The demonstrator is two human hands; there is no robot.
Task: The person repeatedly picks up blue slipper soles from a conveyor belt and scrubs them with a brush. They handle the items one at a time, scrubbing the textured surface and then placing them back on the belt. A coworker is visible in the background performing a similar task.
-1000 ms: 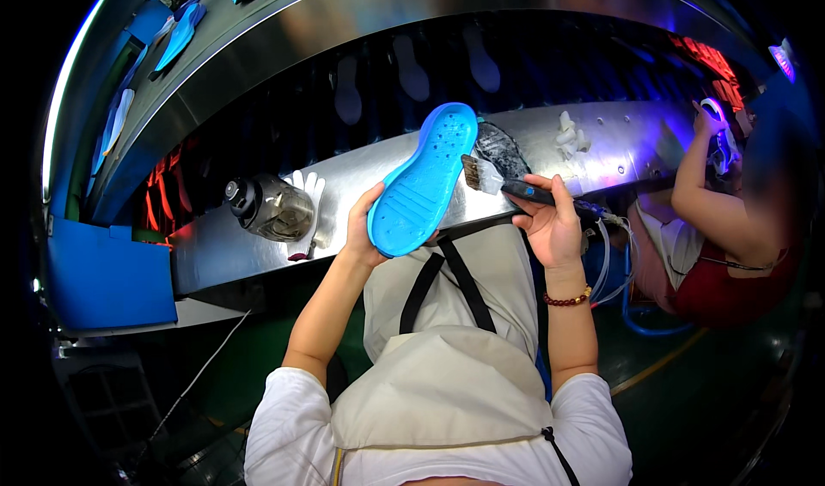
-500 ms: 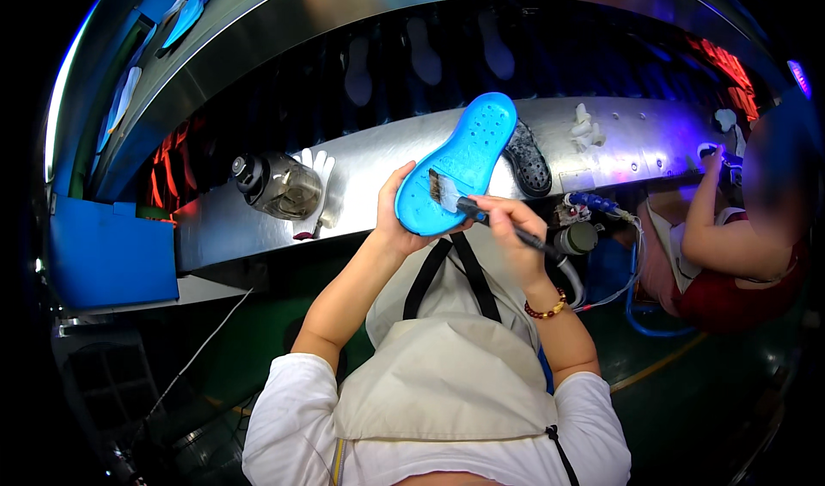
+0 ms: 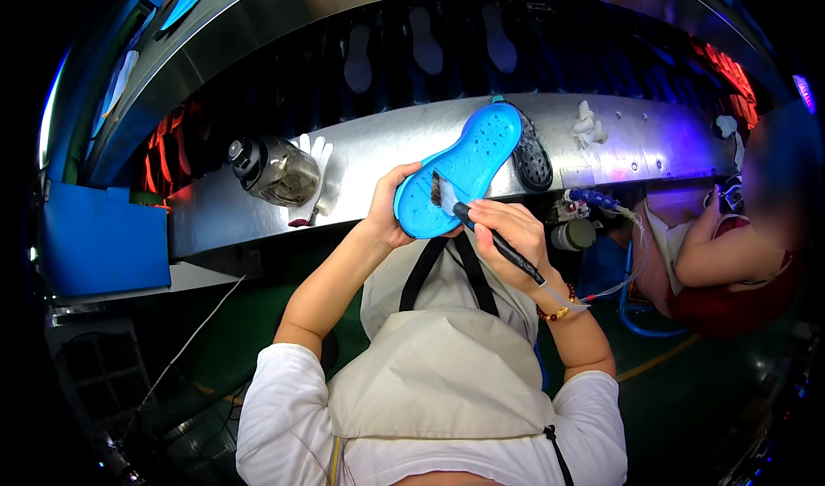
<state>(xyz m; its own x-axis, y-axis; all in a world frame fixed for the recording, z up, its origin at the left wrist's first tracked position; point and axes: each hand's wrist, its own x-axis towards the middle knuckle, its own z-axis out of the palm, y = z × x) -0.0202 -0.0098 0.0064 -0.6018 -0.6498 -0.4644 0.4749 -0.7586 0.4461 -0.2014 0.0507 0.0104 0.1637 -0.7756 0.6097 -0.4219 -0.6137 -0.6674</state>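
Note:
A blue shoe sole (image 3: pixel 477 155) with small holes in its wide end lies tilted in my left hand (image 3: pixel 388 207), whose fingers grip its near left edge. My right hand (image 3: pixel 513 237) is closed round the black handle of a paintbrush (image 3: pixel 507 250). The brush's bristles, dark at the tips, touch the inner face of the sole near its middle. A thin clear tube trails from the handle's end past my right wrist. Just right of the sole, a black perforated clog (image 3: pixel 533 159) rests on the metal ledge.
On the metal ledge (image 3: pixel 361 146) stand a dark transparent jug (image 3: pixel 279 172) and a white glove (image 3: pixel 316 159), with crumpled white pieces (image 3: pixel 588 127) farther right. Beyond runs a dark conveyor with several soles (image 3: pixel 426 43). A co-worker (image 3: pixel 730 254) sits at the right, near a blue hose fitting (image 3: pixel 593 199).
My right hand has turned so the brush handle points more toward me, and the bristles still touch the sole. The sole's far end has shifted slightly right and toward me.

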